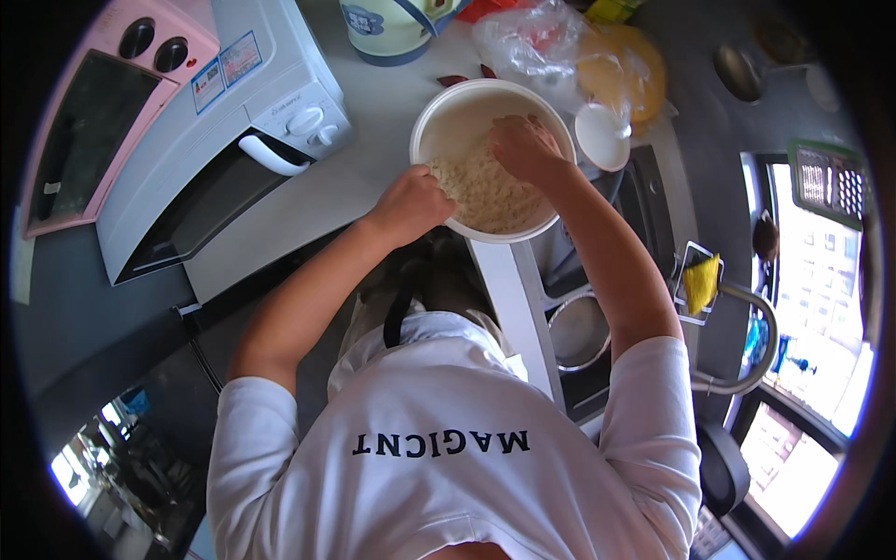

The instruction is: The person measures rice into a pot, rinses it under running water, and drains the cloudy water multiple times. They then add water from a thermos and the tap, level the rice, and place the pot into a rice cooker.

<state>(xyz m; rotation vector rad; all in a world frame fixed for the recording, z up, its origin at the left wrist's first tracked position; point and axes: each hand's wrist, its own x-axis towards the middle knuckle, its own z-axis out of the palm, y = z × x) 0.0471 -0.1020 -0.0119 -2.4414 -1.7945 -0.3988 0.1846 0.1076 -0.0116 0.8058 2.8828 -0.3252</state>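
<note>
A large round white basin (456,115) stands on the counter before me, with a crumbly pale mixture (483,192), like flour dough, in its lower part. My left hand (418,203) grips the near left rim of the basin, fingers curled over it. Inside the basin, at its right side, is my right hand (526,148), bent down against the wall and the mixture; its fingertips are partly hidden. A small white bowl (602,136) stands just right of the basin.
A white microwave oven (287,119) and a pink toaster oven (91,133) are at the left. Behind the basin are a pale green kettle (388,35) and clear plastic bags (532,42). At right, a sink holds a metal pot (579,332), beside a curved faucet (766,336).
</note>
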